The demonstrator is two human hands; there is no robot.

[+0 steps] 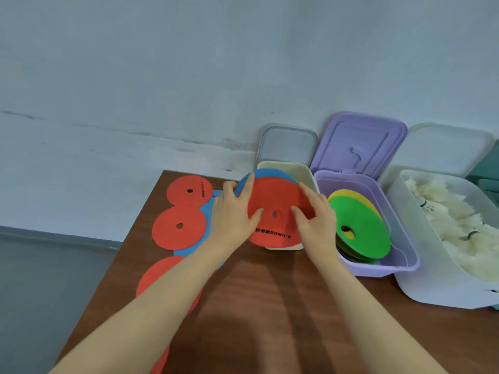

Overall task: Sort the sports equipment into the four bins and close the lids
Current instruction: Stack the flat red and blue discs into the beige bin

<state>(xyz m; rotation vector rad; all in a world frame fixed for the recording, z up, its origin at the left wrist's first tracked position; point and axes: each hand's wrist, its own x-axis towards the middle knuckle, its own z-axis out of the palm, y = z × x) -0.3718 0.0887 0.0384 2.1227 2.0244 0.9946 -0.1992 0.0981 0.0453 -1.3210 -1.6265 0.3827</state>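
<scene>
A flat red foam disc (275,211), backed by a blue one (266,174), is held by left hand (235,211) and right hand (314,215) over the cream plastic bin (302,171); the stack should be tilted and lowered squarely beneath the grip.

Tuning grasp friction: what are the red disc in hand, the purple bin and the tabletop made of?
Red disc: thin matte sheet, probably rubber or foam; printed lettering, no glare.
Purple bin: moulded plastic, smooth, slightly glossy rim.
Tabletop: wood-grain brown surface, laminate or veneer, with a soft sheen.
</scene>
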